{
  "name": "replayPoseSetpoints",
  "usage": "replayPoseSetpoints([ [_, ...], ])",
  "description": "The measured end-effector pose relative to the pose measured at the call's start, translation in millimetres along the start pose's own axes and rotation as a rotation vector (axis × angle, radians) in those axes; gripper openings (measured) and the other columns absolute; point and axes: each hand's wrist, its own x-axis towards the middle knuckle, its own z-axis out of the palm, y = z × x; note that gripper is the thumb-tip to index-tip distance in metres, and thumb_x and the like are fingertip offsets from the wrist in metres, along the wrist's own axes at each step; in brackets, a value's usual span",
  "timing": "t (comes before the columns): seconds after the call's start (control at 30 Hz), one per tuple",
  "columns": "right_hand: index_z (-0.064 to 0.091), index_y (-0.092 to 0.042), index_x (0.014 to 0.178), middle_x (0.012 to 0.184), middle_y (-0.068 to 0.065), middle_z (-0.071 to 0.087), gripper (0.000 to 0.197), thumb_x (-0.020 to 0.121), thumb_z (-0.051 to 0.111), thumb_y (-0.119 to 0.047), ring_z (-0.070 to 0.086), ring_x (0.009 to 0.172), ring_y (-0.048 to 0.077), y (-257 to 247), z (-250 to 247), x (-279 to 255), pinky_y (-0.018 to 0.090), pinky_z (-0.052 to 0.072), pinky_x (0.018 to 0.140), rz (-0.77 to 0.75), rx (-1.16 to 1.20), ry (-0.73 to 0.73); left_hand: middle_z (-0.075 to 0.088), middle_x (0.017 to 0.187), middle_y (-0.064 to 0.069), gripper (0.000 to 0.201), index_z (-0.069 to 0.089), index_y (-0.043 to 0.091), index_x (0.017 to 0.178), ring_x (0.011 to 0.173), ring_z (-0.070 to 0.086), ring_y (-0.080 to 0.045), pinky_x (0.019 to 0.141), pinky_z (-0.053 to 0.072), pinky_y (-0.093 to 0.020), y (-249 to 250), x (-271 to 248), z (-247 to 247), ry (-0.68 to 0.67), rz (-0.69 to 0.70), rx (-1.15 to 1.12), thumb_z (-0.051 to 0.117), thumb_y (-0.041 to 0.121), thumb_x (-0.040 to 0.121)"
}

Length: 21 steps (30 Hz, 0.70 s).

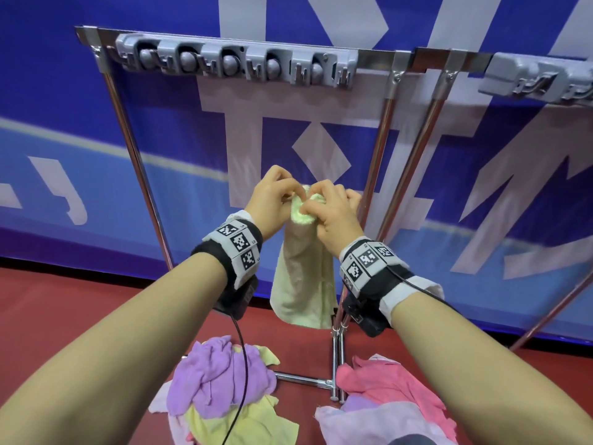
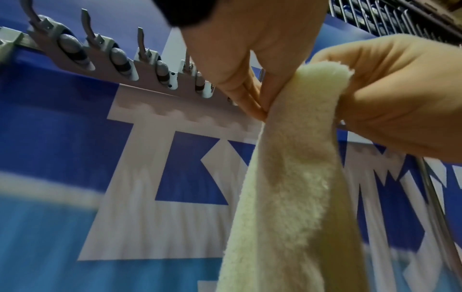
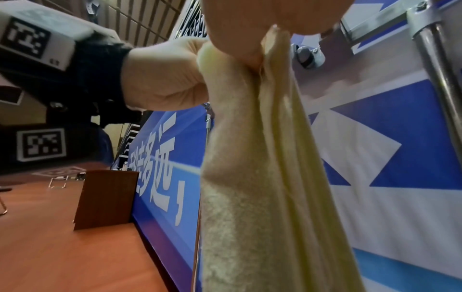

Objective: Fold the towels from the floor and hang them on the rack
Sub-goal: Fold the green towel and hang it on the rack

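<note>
Both hands pinch a folded pale-green towel (image 1: 303, 271) by its top edge, below the rack (image 1: 237, 64).

The left hand (image 1: 272, 200) and right hand (image 1: 330, 213) meet in mid-air, fingers clamped on the towel's bunched top; the rest hangs down in front of the blue banner (image 1: 64, 130). The rack's grey hooks (image 2: 120, 59) carry no towel in view, so the task looks barely begun. Two heaps wait on the red floor (image 1: 64, 303): a purple-and-yellow pile (image 1: 221, 380) near left, a pink pile (image 1: 385, 390) near right.
</note>
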Motion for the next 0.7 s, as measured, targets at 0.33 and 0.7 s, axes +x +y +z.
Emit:
replayPoseSetpoints([
  [0.33, 0.034, -0.016, 0.14, 0.131, 0.005, 0.044, 0.052, 0.09, 0.042, -0.002, 0.035, 0.116, 0.019, 2.1, -1.8, -1.5, 0.03, 0.025, 0.105, 0.384, 0.327, -0.109, 0.057, 0.088, -0.002, 0.038, 0.045, 0.018, 0.089, 0.083, 0.059, -0.011, 0.077, 0.05, -0.018, 8.8, -2.4, -0.6, -0.106, -0.241, -0.472, 0.04, -0.017, 0.077],
  [0.7, 0.045, -0.029, 0.083, 0.085, -0.006, 0.052, 0.014, 0.09, 0.053, -0.019, 0.042, 0.098, 0.023, 12.2, 0.4, 0.2, 0.029, 0.03, 0.082, 0.504, 0.438, -0.115, 0.046, 0.118, 0.001, 0.068, 0.036, 0.015, 0.126, 0.099, 0.053, -0.008, 0.086, 0.046, -0.016, -2.1, -16.0, -1.7, -0.294, -0.324, -0.337, 0.075, 0.006, 0.071],
])
